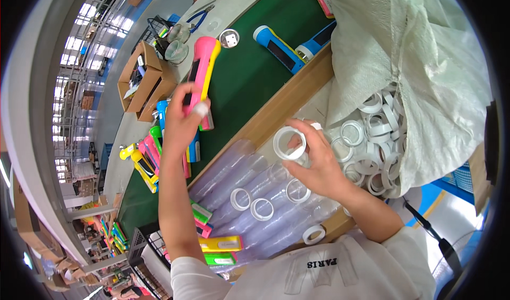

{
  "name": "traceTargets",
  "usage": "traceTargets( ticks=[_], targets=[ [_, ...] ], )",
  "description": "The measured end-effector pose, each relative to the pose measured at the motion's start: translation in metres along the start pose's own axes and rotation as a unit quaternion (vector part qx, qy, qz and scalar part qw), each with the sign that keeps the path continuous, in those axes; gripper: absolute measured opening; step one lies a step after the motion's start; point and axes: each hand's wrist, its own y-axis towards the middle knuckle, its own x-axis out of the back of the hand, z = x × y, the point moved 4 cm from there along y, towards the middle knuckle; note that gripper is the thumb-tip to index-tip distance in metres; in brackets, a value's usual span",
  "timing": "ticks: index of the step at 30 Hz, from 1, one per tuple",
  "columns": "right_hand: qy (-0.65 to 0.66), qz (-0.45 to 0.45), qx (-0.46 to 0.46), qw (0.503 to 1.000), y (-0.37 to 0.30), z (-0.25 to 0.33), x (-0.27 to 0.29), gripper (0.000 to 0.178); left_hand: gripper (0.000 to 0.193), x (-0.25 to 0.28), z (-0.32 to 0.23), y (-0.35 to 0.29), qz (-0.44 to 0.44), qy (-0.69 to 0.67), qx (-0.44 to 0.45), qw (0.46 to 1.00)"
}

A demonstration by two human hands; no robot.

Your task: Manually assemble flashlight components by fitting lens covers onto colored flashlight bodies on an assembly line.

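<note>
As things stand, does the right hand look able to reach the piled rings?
Probably yes: the white rings lie close to the right hand, at the open mouth of the sack, and nothing visibly blocks them, though that hand holds one ring.

Green worktop [239,90] bears blue torches [281,53]; its pale edge [234,1], pliers [205,11].

Factory assembly workshop, shown by a green work surface [239,69] strewn with brightly coloured flashlights [279,50], white rings [391,117] heaped in a woven sack [372,34], clear tubes [226,167] laid side by side, an open cardboard box [146,90] set nearby
</note>
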Motion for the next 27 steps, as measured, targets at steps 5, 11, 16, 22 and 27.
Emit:
traceTargets(
  ticks=[5, 11, 16, 22, 27],
  targets=[
    [0.042, 0.012, -0.003, 0.999, -0.007, -0.006, -0.008, 0.073, 0.029, 0.034, -0.055, -0.122, 0.055, 0.008, 0.006, 0.998],
    [0.081, 0.04, -0.007, 0.996, -0.021, 0.003, -0.016, 0.076, 0.033, 0.023, -0.088, -0.21, 0.11, -0.126, 0.019, 0.986],
    [0.225, 0.098, -0.043, 0.968, -0.032, 0.01, -0.021, 0.082, 0.025, 0.015, -0.097, -0.233, 0.187, 0.122, -0.077, 0.972],
    [0.251, 0.192, -0.059, 0.947, -0.035, 0.019, -0.013, 0.072, 0.029, 0.018, -0.101, -0.254, 0.168, 0.287, -0.097, 0.938],
    [0.027, 0.221, 0.056, 0.973, -0.035, 0.028, -0.005, 0.055, 0.046, 0.023, -0.116, -0.256, 0.174, 0.318, -0.112, 0.925]
  ],
)
